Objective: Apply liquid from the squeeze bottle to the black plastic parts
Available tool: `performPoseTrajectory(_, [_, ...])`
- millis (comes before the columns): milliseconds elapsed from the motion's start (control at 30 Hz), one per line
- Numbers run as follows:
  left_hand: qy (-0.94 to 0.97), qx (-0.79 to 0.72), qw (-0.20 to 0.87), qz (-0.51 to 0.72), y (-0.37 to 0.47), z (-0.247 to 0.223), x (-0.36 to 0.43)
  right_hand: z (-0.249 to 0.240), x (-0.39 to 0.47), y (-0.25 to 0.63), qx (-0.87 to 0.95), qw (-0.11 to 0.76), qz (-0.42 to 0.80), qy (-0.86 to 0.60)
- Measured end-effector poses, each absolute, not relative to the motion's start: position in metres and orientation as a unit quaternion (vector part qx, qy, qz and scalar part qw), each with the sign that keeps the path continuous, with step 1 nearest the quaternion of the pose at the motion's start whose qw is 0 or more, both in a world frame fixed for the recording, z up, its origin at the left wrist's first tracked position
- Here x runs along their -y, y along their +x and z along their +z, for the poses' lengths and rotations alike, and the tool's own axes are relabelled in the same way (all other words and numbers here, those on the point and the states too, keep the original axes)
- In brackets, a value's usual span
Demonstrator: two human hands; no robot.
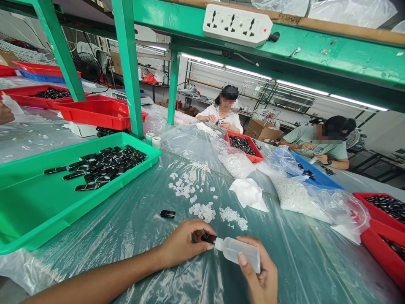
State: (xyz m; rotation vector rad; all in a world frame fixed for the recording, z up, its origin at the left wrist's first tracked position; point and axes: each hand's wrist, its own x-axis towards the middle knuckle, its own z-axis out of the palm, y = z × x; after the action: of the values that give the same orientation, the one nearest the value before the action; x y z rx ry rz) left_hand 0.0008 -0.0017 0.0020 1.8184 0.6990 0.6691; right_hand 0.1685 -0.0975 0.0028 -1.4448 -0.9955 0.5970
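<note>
My left hand (190,240) pinches a small glossy black plastic piece (208,238) between thumb and fingertips. In my right hand (261,270) is a translucent white squeeze bottle (239,252), tilted so its white cap end meets the black piece. Whether any liquid is coming out cannot be seen. Just beyond my left hand, one more black piece (167,214) lies on the plastic-covered table (136,219). Small white parts lie past my hands in loose piles: squarish bits (183,185), a denser heap (202,212) and finer pieces (233,217).
A green tray (38,228) holding many black pieces (107,164) fills the left. Bags of white parts (297,198), white paper (249,193) and red trays (384,249) lie to the right. A green shelf frame (128,67) rises ahead. Two people (226,109) work opposite; another hand (5,113) shows far left.
</note>
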Motion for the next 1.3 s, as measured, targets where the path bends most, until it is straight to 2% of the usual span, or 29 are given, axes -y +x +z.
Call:
performPoseTrajectory(267, [0.764,-0.300,0.502,0.272,0.0002,0.0027,0.0027,-0.0049,0.0995,0.1707,0.470,0.588,0.162,-0.638])
performPoseTrajectory(567, [0.768,-0.293,0.497,0.279,0.0007,0.0017,0.0019,-0.0022,0.0995,0.1697,0.464,0.587,0.173,-0.641])
performPoseTrajectory(800, [0.761,-0.281,0.514,0.279,-0.0001,0.0019,0.0025,-0.0005,0.0979,0.1708,0.442,0.597,0.229,-0.629])
performPoseTrajectory(1033, [0.765,-0.283,0.504,0.284,0.0000,0.0000,0.0018,-0.0045,0.1001,0.1698,0.466,0.598,0.172,-0.629])
performPoseTrajectory(1300, [0.749,-0.268,0.545,0.264,0.0003,-0.0009,0.0015,0.0036,0.0958,0.1716,0.381,0.601,0.317,-0.627])
